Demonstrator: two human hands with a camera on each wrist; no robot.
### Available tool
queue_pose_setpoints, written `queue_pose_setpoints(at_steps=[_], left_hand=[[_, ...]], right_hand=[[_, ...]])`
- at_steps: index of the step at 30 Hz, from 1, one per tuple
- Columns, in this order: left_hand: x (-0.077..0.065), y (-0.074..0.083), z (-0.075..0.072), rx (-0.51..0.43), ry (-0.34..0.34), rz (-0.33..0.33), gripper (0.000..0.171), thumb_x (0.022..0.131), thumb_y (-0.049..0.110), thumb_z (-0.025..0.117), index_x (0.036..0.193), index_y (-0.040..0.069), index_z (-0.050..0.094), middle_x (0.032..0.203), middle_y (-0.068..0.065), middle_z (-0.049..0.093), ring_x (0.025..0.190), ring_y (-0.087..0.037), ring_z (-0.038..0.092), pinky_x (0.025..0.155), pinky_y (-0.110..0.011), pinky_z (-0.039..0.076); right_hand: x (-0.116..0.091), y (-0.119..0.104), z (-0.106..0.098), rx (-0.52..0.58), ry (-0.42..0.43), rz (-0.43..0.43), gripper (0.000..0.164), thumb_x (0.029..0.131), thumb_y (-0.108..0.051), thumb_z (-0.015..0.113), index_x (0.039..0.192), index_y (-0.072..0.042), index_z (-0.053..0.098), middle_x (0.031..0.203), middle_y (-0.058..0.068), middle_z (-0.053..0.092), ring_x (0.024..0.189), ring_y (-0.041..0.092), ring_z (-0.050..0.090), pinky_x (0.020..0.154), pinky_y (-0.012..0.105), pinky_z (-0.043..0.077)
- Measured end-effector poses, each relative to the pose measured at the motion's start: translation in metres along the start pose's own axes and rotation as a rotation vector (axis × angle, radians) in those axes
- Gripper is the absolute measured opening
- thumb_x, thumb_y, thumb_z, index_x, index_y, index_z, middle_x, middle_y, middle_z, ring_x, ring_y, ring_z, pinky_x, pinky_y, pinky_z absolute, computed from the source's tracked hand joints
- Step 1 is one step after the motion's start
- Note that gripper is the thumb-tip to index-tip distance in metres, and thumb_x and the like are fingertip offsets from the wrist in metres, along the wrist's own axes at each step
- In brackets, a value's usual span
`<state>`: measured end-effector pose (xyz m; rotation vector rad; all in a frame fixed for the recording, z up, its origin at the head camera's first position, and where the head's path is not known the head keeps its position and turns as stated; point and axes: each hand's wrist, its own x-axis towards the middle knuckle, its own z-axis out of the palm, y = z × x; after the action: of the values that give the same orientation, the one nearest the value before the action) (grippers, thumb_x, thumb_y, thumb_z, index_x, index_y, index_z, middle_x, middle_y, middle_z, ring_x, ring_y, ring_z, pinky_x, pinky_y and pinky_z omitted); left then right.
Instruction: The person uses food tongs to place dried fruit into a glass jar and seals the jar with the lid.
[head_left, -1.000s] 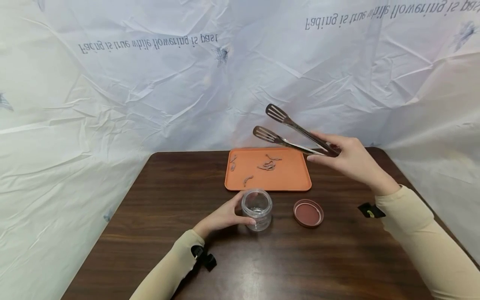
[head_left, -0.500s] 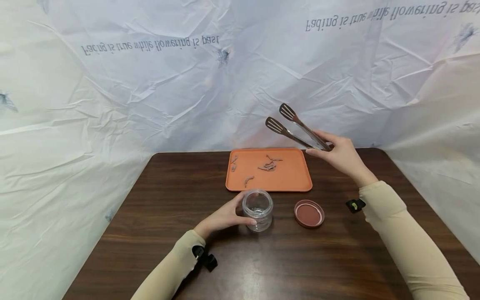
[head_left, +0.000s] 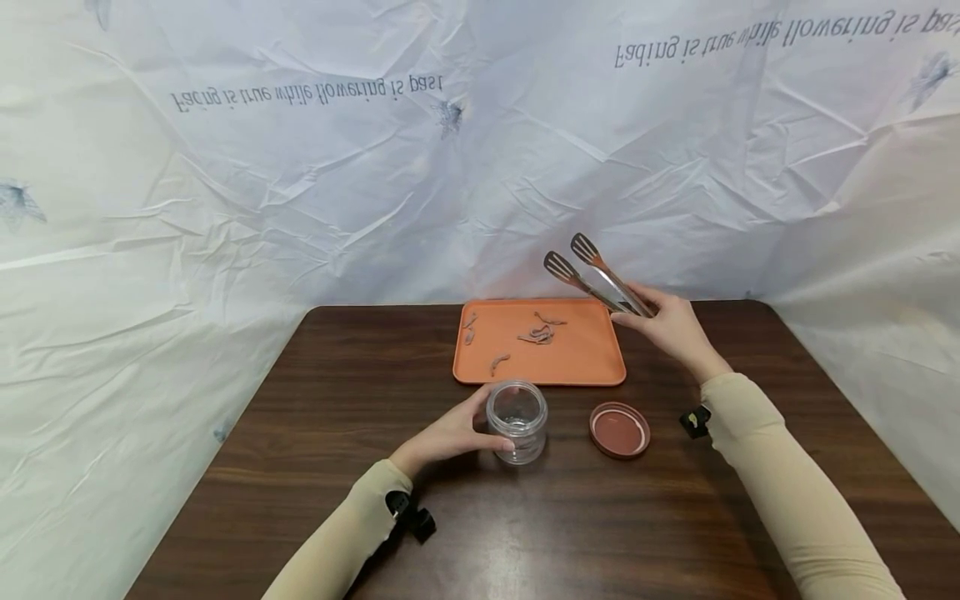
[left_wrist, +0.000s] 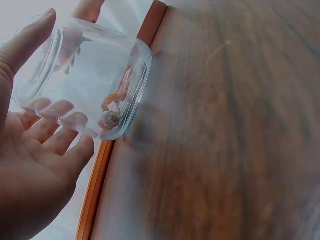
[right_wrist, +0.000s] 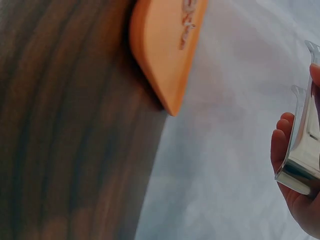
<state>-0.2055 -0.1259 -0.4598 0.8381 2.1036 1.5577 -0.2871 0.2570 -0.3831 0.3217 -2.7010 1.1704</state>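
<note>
My left hand (head_left: 453,429) holds a clear jar (head_left: 528,446) on the table, thumb on the near side and fingers round the other. The jar has no lid on it; a few small brownish and whitish pieces (left_wrist: 111,117) lie at its bottom in the left wrist view. My right hand (head_left: 678,329) grips metal tongs (head_left: 618,292) above the right back corner of the orange tray (head_left: 566,367). The tongs' slotted ends stand apart with nothing between them. Several shrivelled brownish strips (head_left: 537,335) lie on the tray.
A reddish-brown lid (head_left: 619,430) lies inner side up, right of the jar. The tray sits at the back edge of the dark wooden table (head_left: 352,375). White printed sheeting (head_left: 360,192) hangs behind and along both sides.
The tongs' ends have shifted right and drawn closer together. Over the last half second the tongs have come lower, and my right forearm has swung left. My left hand stays on the jar.
</note>
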Motion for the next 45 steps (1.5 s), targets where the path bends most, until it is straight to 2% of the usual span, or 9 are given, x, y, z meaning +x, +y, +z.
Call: queue_pose_setpoints(at_steps=[5,8,14,23,28,32,36,40,45], left_hand=[[-0.001,0.001,0.001,0.006,0.009,-0.027,0.089,0.086,0.026,0.084,0.156,0.033,0.029,0.148,-0.002,0.048,0.133,-0.019,0.051,0.104,-0.036,0.044],[-0.001,0.001,0.002,0.011,0.011,-0.034,0.089,0.086,0.027,0.084,0.156,0.034,0.029,0.149,-0.001,0.047,0.133,-0.017,0.051,0.105,-0.037,0.043],[0.002,-0.001,0.003,-0.005,0.007,-0.008,0.089,0.086,0.024,0.084,0.156,0.031,0.030,0.150,-0.005,0.046,0.134,-0.019,0.050,0.105,-0.037,0.043],[0.000,0.000,0.002,-0.012,0.000,-0.020,0.087,0.087,0.023,0.083,0.156,0.031,0.030,0.151,-0.003,0.045,0.136,-0.019,0.048,0.107,-0.039,0.041],[-0.002,0.002,0.000,-0.007,0.002,-0.032,0.088,0.086,0.025,0.083,0.156,0.032,0.029,0.151,-0.004,0.046,0.134,-0.018,0.050,0.105,-0.038,0.043],[-0.001,0.001,0.000,-0.011,0.000,-0.034,0.088,0.086,0.025,0.083,0.156,0.033,0.029,0.151,-0.004,0.046,0.134,-0.018,0.051,0.104,-0.037,0.044],[0.000,0.000,0.000,-0.010,0.002,-0.006,0.088,0.086,0.023,0.083,0.156,0.032,0.030,0.152,-0.005,0.045,0.136,-0.018,0.049,0.106,-0.036,0.042],[0.000,0.000,0.000,-0.005,0.002,-0.003,0.088,0.086,0.022,0.083,0.156,0.031,0.030,0.152,-0.006,0.044,0.137,-0.019,0.047,0.107,-0.036,0.041],[0.000,0.001,0.000,-0.026,0.004,-0.014,0.092,0.086,0.020,0.083,0.158,0.027,0.026,0.153,-0.007,0.043,0.139,-0.024,0.045,0.108,-0.038,0.041]], right_hand=[[0.003,0.012,0.010,0.003,-0.046,0.046,0.084,0.087,-0.061,0.070,0.154,-0.017,0.045,0.142,0.023,0.053,0.116,0.037,0.059,0.086,0.053,0.048],[0.006,0.018,0.015,-0.033,-0.058,0.053,0.088,0.085,-0.066,0.069,0.154,-0.017,0.045,0.138,0.024,0.056,0.109,0.036,0.061,0.080,0.049,0.048],[0.009,0.027,0.021,-0.092,-0.095,0.057,0.088,0.086,-0.066,0.069,0.154,-0.016,0.045,0.125,0.023,0.062,0.090,0.032,0.061,0.073,0.044,0.046],[0.009,0.033,0.032,-0.113,-0.148,0.051,0.084,0.090,-0.055,0.071,0.152,-0.005,0.045,0.110,0.020,0.067,0.082,0.028,0.061,0.072,0.042,0.044],[0.012,0.036,0.036,-0.128,-0.175,0.040,0.084,0.092,-0.054,0.069,0.153,-0.003,0.043,0.108,0.020,0.067,0.081,0.027,0.061,0.072,0.043,0.044],[0.015,0.036,0.037,-0.135,-0.184,0.049,0.079,0.093,-0.047,0.071,0.153,-0.004,0.043,0.099,0.017,0.068,0.078,0.026,0.059,0.071,0.043,0.043],[0.016,0.036,0.039,-0.144,-0.205,0.047,0.076,0.094,-0.040,0.072,0.153,-0.002,0.043,0.106,0.020,0.069,0.083,0.028,0.064,0.071,0.044,0.046],[0.017,0.037,0.041,-0.165,-0.230,0.040,0.072,0.095,-0.035,0.071,0.152,-0.002,0.043,0.127,0.027,0.062,0.097,0.033,0.066,0.079,0.048,0.049],[0.018,0.039,0.042,-0.180,-0.231,0.030,0.068,0.096,-0.034,0.071,0.151,-0.003,0.046,0.129,0.027,0.062,0.090,0.029,0.066,0.076,0.046,0.049]])
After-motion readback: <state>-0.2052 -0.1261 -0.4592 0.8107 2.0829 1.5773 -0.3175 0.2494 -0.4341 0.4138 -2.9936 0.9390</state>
